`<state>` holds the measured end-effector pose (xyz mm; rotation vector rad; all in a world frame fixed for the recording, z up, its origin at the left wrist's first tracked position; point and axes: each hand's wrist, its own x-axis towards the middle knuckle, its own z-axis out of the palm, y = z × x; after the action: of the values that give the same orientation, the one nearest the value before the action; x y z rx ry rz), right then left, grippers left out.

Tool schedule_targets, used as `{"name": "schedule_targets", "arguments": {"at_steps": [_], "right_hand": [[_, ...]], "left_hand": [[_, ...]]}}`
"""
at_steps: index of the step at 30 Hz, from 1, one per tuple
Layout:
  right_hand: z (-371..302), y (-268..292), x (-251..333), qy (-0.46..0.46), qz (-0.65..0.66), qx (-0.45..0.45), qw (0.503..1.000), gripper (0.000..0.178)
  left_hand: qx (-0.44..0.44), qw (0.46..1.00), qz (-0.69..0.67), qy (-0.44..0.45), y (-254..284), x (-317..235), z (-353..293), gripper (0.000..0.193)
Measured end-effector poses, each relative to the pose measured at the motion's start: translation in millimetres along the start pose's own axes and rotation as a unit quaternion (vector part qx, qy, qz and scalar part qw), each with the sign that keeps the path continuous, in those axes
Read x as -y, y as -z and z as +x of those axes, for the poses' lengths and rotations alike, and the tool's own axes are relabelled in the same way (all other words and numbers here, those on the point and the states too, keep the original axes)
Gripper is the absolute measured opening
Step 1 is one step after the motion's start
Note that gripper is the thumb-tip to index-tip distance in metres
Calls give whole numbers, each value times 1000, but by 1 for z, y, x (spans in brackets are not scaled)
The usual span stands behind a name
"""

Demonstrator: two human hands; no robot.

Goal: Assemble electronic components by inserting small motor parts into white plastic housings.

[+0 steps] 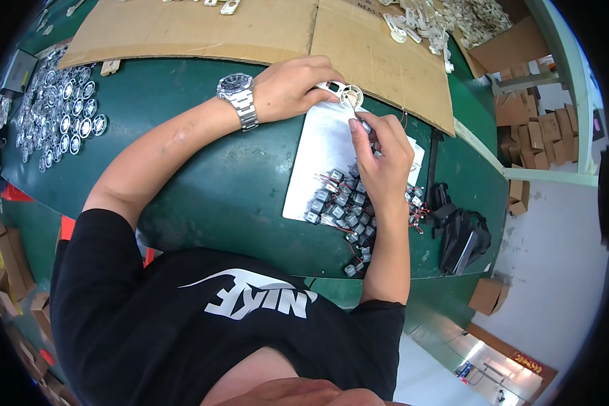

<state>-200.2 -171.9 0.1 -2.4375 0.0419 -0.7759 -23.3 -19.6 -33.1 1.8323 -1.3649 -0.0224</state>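
Note:
My left hand (pixel 294 86), with a metal watch (pixel 237 91) on the wrist, grips a white plastic housing (pixel 350 97) with a round ring-shaped end. Close beside that ring, my right hand (pixel 387 152) pinches a small motor (pixel 366 126), mostly covered by the fingers. A thin wire runs from the pinch up to the ring. Under and around my right forearm lies a heap of small grey motors (pixel 345 210) with red and dark wires. Part of the heap rests on a white sheet (pixel 303 183) on the green table (pixel 210 196).
A large cardboard sheet (pixel 250 30) covers the table's far side, with white plastic housings (pixel 423 24) piled at its right. Many round silver-rimmed parts (pixel 68 115) lie at the left. A black bag (pixel 465 237) sits on the right edge. Cardboard boxes (pixel 545 139) are stacked beyond.

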Motion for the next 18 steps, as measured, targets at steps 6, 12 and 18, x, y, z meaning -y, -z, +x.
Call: {"name": "schedule_targets", "arguments": {"at_steps": [6, 12, 18], "right_hand": [[2, 5, -1, -13, 12, 9, 1000, 17], [2, -2, -7, -43, -14, 11, 999, 15], [-2, -4, -12, -79, 6, 4, 997, 14]], "left_hand": [[-13, 1000, 2, -12, -1, -2, 2, 29], [-21, 996, 49, -67, 1, -10, 0, 30], [-9, 991, 70, -116, -2, -27, -5, 28]]}}
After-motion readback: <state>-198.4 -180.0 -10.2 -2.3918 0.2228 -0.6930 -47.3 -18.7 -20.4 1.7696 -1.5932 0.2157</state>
